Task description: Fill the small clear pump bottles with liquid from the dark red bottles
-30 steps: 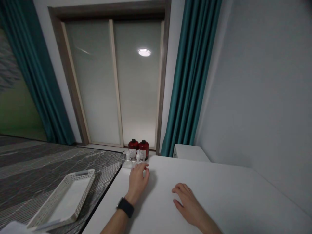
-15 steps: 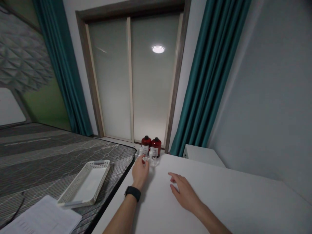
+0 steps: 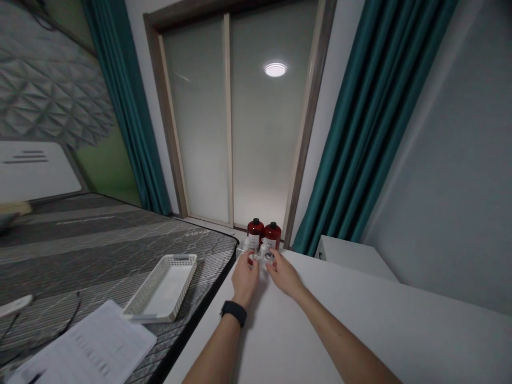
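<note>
Two dark red bottles with black caps, a left one (image 3: 255,228) and a right one (image 3: 272,233), stand side by side at the far end of the white table (image 3: 304,330). In front of them are small clear bottles with whitish tops, one at left (image 3: 247,244) and one at right (image 3: 264,248), with a clear holder around their base. My left hand (image 3: 245,277), wearing a black watch, curls its fingers at the left bottle; what it grips is hidden. My right hand (image 3: 286,274) has its thumb and fingers closed around the right small bottle's side.
Left of the table is a grey patterned mattress (image 3: 132,240) bearing a white plastic basket (image 3: 186,282), printed papers (image 3: 92,341) and a dark cable. A white cabinet (image 3: 356,256) stands beyond the table's right side, near a teal curtain (image 3: 360,138). Behind are frosted sliding doors (image 3: 264,144).
My right hand has moved forward and left from above the table to the small clear bottles. My left hand stays at them. The whole view has shifted, with things now farther right.
</note>
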`<state>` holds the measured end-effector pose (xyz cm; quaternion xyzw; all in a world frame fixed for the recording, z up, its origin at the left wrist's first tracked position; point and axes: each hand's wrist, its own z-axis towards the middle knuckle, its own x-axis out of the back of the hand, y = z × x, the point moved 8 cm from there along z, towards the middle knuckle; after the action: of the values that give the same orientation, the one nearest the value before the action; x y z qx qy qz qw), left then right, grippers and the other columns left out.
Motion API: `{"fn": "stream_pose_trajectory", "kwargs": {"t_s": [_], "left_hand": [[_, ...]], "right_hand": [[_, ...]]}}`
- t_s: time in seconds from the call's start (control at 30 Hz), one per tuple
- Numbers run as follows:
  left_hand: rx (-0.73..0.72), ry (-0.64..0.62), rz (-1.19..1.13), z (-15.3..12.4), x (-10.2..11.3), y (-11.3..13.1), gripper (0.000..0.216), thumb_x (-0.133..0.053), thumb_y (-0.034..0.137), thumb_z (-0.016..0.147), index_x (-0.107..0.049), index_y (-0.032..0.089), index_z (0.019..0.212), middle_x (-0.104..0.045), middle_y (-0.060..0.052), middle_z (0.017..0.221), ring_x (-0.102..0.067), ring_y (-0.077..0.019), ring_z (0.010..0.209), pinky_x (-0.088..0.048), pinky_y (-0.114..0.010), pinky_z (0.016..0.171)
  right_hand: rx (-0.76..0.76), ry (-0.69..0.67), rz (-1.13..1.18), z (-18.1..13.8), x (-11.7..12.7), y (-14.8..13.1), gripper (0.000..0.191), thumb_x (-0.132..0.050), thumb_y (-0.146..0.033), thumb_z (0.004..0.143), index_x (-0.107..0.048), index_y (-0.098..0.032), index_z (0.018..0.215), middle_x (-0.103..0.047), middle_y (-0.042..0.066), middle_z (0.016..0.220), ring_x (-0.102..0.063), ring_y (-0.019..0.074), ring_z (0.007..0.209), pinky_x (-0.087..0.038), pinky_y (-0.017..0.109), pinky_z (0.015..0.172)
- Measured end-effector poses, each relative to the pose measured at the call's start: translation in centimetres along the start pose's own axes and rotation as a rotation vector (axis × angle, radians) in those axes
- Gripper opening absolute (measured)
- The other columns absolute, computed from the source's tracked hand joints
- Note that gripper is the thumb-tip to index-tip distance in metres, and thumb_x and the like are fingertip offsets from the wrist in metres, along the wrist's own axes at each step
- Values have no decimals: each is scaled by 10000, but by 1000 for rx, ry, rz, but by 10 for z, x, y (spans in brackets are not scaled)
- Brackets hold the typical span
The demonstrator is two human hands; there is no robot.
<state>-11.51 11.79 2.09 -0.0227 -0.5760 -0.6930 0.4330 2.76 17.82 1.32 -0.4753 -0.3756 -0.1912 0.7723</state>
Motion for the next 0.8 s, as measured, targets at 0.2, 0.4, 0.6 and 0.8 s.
{"fn": "stream_pose_trajectory", "kwargs": {"t_s": [0.2, 0.4, 0.6, 0.8], "left_hand": [[-5, 10, -40, 0, 0, -1, 259, -479, 133, 913, -645, 179, 1106, -678, -72, 971, -624, -211, 827, -405, -298, 695], [-114, -5, -122, -3, -4, 11, 197, -465, 118, 881, -655, 171, 875, -618, -52, 926, -589, -194, 783, -438, -304, 729], [-286, -157, -241, -18, -19, 38, 146, -482, 128, 844, -611, 181, 802, -587, -35, 874, -594, -189, 789, -466, -289, 697], [-408, -383, -347, -45, -34, 65, 286, -618, 175, 801, -616, 186, 1086, -604, -35, 962, -606, -174, 807, -502, -274, 686]], "right_hand": [[70, 2, -23, -5, 13, -3, 402, -575, -294, 936, -516, -228, 1328, -595, 104, 1253, -625, 258, 1126, -470, 358, 935], [126, 3, 5, -20, 28, 1, 355, -605, -271, 902, -553, -224, 1250, -558, 109, 1300, -600, 267, 1150, -476, 384, 974], [135, -28, 79, -47, 48, 15, 342, -633, -235, 857, -547, -224, 1189, -606, 75, 1201, -616, 169, 734, -519, 345, 783], [69, -59, 129, -81, 77, 37, 335, -662, -219, 822, -552, -210, 1138, -599, -28, 826, -531, 134, 584, -454, 275, 619]]}}
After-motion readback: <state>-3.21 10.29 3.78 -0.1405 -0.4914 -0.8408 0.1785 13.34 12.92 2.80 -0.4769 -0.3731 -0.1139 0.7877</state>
